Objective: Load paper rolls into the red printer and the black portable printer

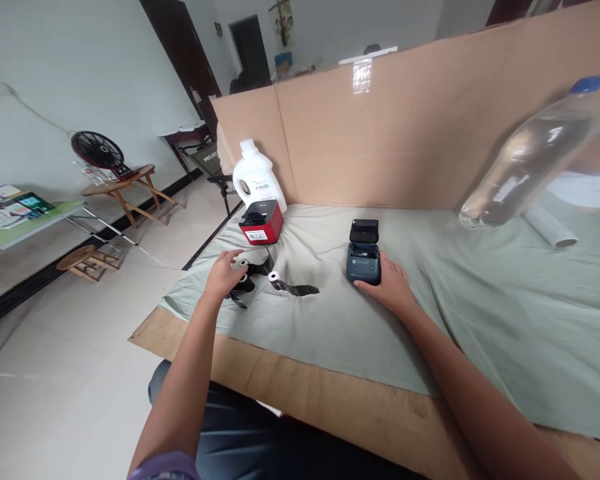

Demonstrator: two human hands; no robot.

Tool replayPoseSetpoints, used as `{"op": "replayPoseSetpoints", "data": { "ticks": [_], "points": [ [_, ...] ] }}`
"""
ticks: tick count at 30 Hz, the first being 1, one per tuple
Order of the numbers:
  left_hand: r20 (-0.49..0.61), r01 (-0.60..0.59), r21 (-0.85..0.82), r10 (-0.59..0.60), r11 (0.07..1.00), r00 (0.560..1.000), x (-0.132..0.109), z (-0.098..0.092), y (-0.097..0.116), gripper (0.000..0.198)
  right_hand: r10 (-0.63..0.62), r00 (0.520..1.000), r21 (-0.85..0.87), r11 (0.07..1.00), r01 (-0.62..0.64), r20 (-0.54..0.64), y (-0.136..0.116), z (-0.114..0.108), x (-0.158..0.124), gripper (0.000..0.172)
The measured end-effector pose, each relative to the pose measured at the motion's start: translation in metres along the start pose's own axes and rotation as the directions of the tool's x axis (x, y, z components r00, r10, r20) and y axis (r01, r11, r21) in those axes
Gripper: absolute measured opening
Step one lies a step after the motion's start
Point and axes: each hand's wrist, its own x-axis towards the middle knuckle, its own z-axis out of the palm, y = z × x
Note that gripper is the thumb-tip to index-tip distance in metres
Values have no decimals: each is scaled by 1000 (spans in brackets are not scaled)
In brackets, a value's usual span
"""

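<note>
The printer (pixel 363 257), small and dark blue with its lid tipped open, sits on the cloth (pixel 480 307) near the middle of the table. The right hand (pixel 387 283) lies against its near right corner, fingers stretched and close together, touching the casing rather than closed round it. Well to the left, the left hand (pixel 224 273) reaches over a white paper roll (pixel 241 265). Its fingers are loosely curved with the tips at the roll, and I cannot tell whether they grip it. A second roll (pixel 273 275) lies just beside that one, with a black strip (pixel 296 289) trailing from it across the cloth toward the printer. Behind the rolls stands a red and black box (pixel 261 223), and a white jug (pixel 258 176) stands just behind the box. A cardboard wall (pixel 405 140) runs along the far edge of the table. At the right a clear bottle (pixel 525 157) with a blue cap hangs tilted and blurred above the cloth, and a pale tube (pixel 550 227) lies below it. Off to the left, across the floor, a black fan (pixel 97 150) sits on a small wooden stand (pixel 130 187).
</note>
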Motion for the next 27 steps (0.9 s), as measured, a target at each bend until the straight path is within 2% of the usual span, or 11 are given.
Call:
{"op": "replayPoseSetpoints", "data": {
  "ticks": [2,4,8,12,16,18,20,22,23,25,27],
  "points": [
    [119,130,-43,-125,991,985,13,-2,-12,56,-2,1000,1,1000,2,-5,-1,0,0,105],
    [213,170,-62,-153,984,965,22,0,-18,56,0,1000,5,1000,0,-4,-1,-1,-1,105],
    [192,156,-11,-151,988,970,32,5,-19,57,8,1000,18,1000,-8,6,-1,-2,-1,104],
    [150,149,15,-149,989,977,30,2,-7,43,6,1000,31,999,-6,1,-2,-3,-2,103],
    [-23,-2,-138,-1,990,1000,20,-3,42,55,13,1000,24,1000,-13,17,-3,-3,-2,105],
    [6,-57,-275,61,960,998,13,-1,80,63,9,1000,22,1000,-9,13,-4,-4,-3,104],
    [51,-114,-428,150,897,987,7,7,120,61,0,1000,24,1000,0,5,-4,-5,-3,102],
    [149,-167,-605,316,779,937,3,22,157,47,-7,1000,27,1000,7,1,-4,-6,-3,101],
    [201,-184,-673,417,717,886,3,31,173,43,-10,1000,28,1000,10,0,-4,-6,-3,100],
    [284,-227,-737,597,637,750,8,53,201,40,-12,1000,25,1000,12,1,-4,-5,-3,100],
    [337,-307,-715,694,628,636,17,79,222,37,-10,1000,16,1000,10,3,-3,-4,-3,97]
  ]
}}
